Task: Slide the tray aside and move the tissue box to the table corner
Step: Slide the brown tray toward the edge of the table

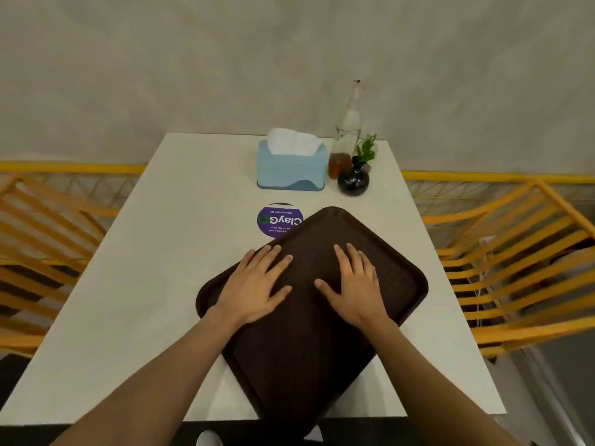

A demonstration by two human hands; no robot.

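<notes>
A dark brown tray point(322, 349) lies turned at an angle on the white table point(145, 268), its near corner past the front edge. My left hand point(257, 284) rests flat on the tray's left part, fingers spread. My right hand point(354, 284) lies flat on its middle, fingers spread too. Neither hand grips anything. A light blue tissue box point(291, 169) with white tissue sticking out stands at the far middle of the table, apart from the tray.
A round purple sticker point(273, 220) is partly under the tray's far edge. A tall glass bottle point(349, 123), a small amber bottle point(338, 164) and a dark vase point(353, 180) with a green sprig stand right of the box. Orange slatted chairs point(515, 268) flank the table.
</notes>
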